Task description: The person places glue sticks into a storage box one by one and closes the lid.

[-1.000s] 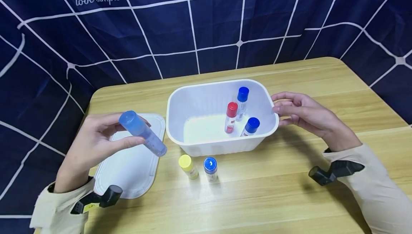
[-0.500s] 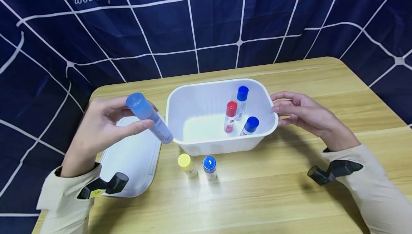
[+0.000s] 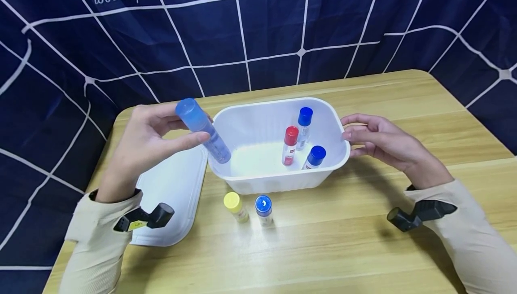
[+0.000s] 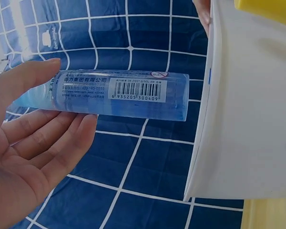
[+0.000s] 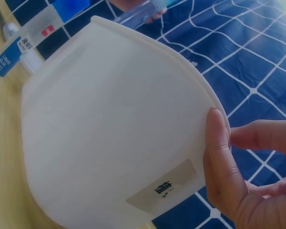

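My left hand (image 3: 149,137) pinches a translucent blue glue bottle (image 3: 218,148) between thumb and fingers. It tilts, and its lower end overlaps the left rim of the white plastic box (image 3: 262,184) in the head view. The left wrist view shows a barcode on the bottle's side. At the box's right end, my right hand (image 3: 383,143) grips the rim with thumb and fingers. Inside the box stand a red-capped bottle (image 3: 289,146) and two blue-capped bottles, one at the back (image 3: 304,125) and one nearer the front (image 3: 315,155), partly hidden by the front wall.
A yellow-capped bottle (image 3: 237,208) and a blue-capped liquid glue bottle (image 3: 264,209) stand on the wooden table (image 3: 343,249) before the box. A white lid (image 3: 173,199) lies at left, partly under my left forearm. A dark blue curtain (image 3: 266,24) hangs behind the table.
My left hand has carried the translucent blue bottle right and away from me, from over the lid to the box's left rim. My right hand and the box have stayed put.
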Demonstrator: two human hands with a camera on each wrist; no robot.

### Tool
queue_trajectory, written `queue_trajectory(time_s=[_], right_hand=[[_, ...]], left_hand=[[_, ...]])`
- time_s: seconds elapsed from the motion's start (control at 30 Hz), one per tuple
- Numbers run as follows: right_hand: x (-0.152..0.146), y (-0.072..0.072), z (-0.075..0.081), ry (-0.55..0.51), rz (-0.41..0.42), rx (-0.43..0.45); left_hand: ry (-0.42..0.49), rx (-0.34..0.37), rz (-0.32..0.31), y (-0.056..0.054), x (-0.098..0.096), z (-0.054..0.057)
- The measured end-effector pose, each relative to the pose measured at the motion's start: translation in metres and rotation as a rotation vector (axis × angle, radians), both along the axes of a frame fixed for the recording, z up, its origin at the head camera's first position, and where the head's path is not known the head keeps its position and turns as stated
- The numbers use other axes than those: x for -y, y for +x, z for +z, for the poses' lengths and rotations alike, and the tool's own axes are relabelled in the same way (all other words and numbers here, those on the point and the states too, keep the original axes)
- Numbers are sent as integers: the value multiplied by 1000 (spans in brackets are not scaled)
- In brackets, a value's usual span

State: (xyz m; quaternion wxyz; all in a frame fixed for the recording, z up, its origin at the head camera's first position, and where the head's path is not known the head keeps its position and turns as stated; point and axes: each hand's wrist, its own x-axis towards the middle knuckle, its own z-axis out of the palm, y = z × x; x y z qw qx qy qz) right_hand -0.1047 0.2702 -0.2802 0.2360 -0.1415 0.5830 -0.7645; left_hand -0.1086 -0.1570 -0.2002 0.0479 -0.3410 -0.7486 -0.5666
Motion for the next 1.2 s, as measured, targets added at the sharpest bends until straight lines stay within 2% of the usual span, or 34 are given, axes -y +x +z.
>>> queue_trajectory(time_s=[0.13,0.23,0.47,0.7,0.9,1.2], right_hand=[[0,0,0,11,-2,1],[0,0,0,14,-2,1],[0,0,-1,0,8,0],[0,0,-2,-10,12,-3],[2,1,-1,-27,15,-3],[2,1,-1,-24,18,-5]], left_hand=[[-89,3,50,-5,-4,-1],[-121,10,54,-9,-7,-3],[-134,57,48,-19,-16,-11],[-182,91,37,-23,-24,-20],[-175,124,28,-28,-28,-30],[-186,195,72,-37,-33,-41]])
